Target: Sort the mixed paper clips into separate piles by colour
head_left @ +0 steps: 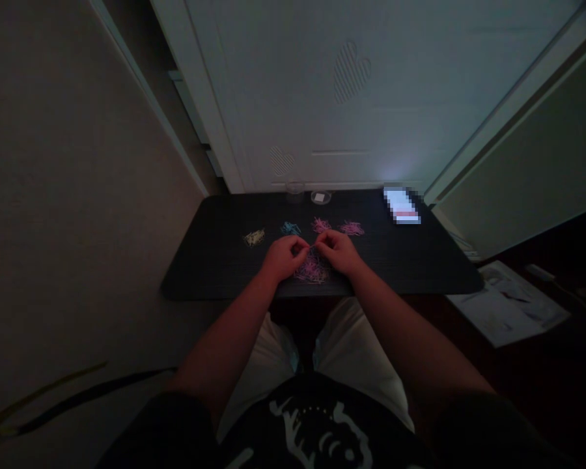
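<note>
Above a mixed pile of thin, short coloured pieces [311,268], mostly pink, purple and pale, my two hands nearly meet. My left hand [286,255] is closed in a pinch at its fingertips. Opposite it, my right hand [338,250] also pinches with thumb and forefinger. What lies between the fingertips is too small and dark to make out. Just beyond the hands lie smaller single-colour piles: a pale yellow pile [254,237], a blue pile [290,228], a deep pink pile [321,225] and a lighter pink pile [352,228].
At the back of the dark table [215,260] stand a clear round container [295,191] and a round lid [321,197] with a white label. A lit phone [402,206] is at the back right. A white panel [293,85] rises behind, and papers [508,303] lie lower right.
</note>
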The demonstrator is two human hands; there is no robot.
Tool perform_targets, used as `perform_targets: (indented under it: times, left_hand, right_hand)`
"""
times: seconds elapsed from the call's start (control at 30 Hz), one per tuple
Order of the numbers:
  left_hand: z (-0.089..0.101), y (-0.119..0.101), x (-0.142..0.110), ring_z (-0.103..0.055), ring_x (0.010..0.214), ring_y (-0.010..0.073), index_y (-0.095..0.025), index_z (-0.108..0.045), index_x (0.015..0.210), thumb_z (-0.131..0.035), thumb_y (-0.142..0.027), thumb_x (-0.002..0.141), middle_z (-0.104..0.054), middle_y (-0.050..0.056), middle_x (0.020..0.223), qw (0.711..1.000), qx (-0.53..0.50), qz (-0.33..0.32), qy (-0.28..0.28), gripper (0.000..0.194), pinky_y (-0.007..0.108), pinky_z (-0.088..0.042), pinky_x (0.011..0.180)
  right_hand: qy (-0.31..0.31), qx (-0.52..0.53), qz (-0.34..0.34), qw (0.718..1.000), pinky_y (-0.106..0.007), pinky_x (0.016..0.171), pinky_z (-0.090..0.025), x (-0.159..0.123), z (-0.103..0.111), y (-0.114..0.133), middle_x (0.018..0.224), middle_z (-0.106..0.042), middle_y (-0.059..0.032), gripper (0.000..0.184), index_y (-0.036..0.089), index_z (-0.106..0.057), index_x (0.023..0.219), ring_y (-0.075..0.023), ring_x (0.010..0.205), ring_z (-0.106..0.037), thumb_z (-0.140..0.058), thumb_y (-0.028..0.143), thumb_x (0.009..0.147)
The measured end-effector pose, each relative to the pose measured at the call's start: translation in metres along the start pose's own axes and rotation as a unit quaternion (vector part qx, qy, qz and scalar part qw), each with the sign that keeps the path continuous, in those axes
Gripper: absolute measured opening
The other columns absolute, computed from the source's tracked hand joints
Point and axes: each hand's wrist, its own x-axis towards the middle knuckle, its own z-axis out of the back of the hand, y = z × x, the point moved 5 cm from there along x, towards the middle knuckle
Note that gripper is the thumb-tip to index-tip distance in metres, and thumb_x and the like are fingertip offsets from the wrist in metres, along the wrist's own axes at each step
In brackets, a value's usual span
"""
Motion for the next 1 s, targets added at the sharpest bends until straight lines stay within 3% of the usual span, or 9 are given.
perform_targets:
  times: [0.13,0.33,0.57,0.73,0.9,1.0]
  left_hand:
    - [0.001,0.002,0.0,-0.058,0.069,0.0138,-0.018,-0.066,0.08,-0.058,-0.024,0.078,-0.067,0.002,0.076,1.0,-0.002,0.014,-0.007,0.011,0.027,-0.047,0.068]
    - [0.0,0.001,-0.001,-0.059,0.071,0.0138,-0.018,-0.066,0.082,-0.057,-0.025,0.079,-0.067,0.002,0.077,1.0,0.0,0.004,-0.003,0.012,0.026,-0.047,0.067]
    - [-0.001,0.001,-0.001,-0.059,0.071,0.014,-0.018,-0.066,0.081,-0.057,-0.026,0.079,-0.067,0.002,0.076,1.0,0.005,-0.002,0.001,0.013,0.026,-0.046,0.067]
    - [0.0,0.002,-0.001,-0.059,0.071,0.0141,-0.018,-0.065,0.08,-0.057,-0.026,0.079,-0.067,0.002,0.076,1.0,0.0,0.008,-0.004,0.012,0.026,-0.046,0.066]
    - [0.001,0.002,-0.001,-0.059,0.071,0.0139,-0.018,-0.066,0.08,-0.057,-0.024,0.078,-0.067,0.002,0.076,1.0,-0.003,0.008,-0.004,0.011,0.026,-0.046,0.067]
    - [0.0,0.001,-0.001,-0.059,0.071,0.0138,-0.018,-0.066,0.08,-0.057,-0.025,0.078,-0.067,0.002,0.076,1.0,0.003,0.005,-0.002,0.011,0.026,-0.046,0.067]
  right_hand:
    - [-0.026,0.029,-0.009,0.999,-0.023,0.051,-0.036,0.0,0.005,-0.002,0.059,-0.052,0.0025,0.017,0.018,-0.053,0.069,-0.0094,0.052,-0.045,-0.06,0.033,0.07]
    - [0.037,-0.043,0.016,0.998,-0.024,0.053,-0.038,-0.003,-0.004,0.003,0.061,-0.057,0.0006,0.017,0.017,-0.061,0.073,-0.011,0.055,-0.048,-0.062,0.034,0.071]
    - [0.012,-0.065,0.018,0.998,-0.024,0.054,-0.037,-0.002,-0.003,0.006,0.06,-0.056,0.0006,0.015,0.017,-0.059,0.068,-0.0112,0.056,-0.048,-0.057,0.03,0.074]
    - [-0.018,-0.009,-0.009,1.0,-0.023,0.05,-0.035,-0.001,0.002,0.001,0.055,-0.051,0.0029,0.018,0.018,-0.054,0.067,-0.0098,0.051,-0.044,-0.056,0.034,0.075]
    - [0.043,-0.053,0.02,0.997,-0.025,0.055,-0.038,-0.003,-0.005,0.005,0.063,-0.057,0.0,0.016,0.016,-0.061,0.073,-0.0115,0.057,-0.048,-0.06,0.032,0.072]
    - [0.042,-0.08,0.027,0.996,-0.025,0.056,-0.038,-0.003,-0.006,0.007,0.064,-0.059,-0.0008,0.014,0.016,-0.062,0.071,-0.012,0.059,-0.05,-0.057,0.029,0.075]
